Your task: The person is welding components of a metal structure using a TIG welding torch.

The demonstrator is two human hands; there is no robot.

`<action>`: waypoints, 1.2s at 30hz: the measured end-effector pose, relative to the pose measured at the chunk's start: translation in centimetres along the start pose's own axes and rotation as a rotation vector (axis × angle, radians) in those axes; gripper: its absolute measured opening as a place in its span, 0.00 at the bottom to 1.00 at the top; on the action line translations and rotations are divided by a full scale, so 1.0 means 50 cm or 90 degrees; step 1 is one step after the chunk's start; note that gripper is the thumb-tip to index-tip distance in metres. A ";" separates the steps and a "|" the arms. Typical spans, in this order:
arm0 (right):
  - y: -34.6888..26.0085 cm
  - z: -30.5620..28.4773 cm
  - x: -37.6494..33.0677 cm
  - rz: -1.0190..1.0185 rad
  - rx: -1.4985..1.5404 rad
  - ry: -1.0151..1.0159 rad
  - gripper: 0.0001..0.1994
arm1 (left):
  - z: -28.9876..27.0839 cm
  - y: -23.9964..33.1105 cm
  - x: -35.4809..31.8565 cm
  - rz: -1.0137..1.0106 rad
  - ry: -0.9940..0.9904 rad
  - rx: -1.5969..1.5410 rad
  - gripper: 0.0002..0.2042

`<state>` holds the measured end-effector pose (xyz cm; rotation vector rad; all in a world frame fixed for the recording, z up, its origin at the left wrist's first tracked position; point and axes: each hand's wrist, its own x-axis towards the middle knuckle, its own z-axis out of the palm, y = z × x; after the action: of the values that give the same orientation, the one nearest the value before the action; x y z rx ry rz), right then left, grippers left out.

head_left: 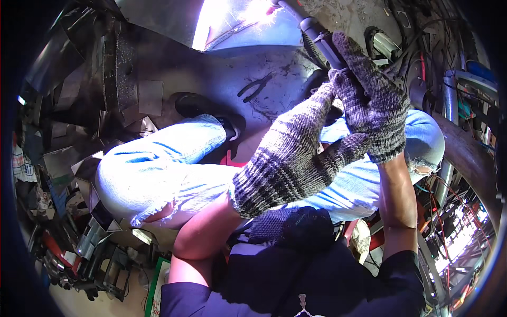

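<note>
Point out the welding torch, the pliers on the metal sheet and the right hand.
welding torch [317, 36]: head view, on its dark handle above the glove.
pliers [257, 86]: head view, near the pivot where the handles meet.
right hand [372, 108]: head view, on the back of the knitted glove.

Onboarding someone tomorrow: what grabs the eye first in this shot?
The white glare at top centre, where the torch tip meets the metal sheet. Next, two grey knit gloves mid-frame: the right hand grips the torch, the left hand braces it. Pliers lie on the sheet.
</note>
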<state>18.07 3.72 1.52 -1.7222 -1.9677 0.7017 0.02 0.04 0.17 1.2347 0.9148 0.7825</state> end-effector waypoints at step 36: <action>0.027 0.012 0.003 -0.123 -0.054 0.065 0.24 | -0.005 0.009 -0.007 0.047 -0.005 0.117 0.32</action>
<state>18.73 3.94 0.23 -1.5545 -2.0829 0.4605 -0.37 -0.07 0.64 1.4375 0.9554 0.7639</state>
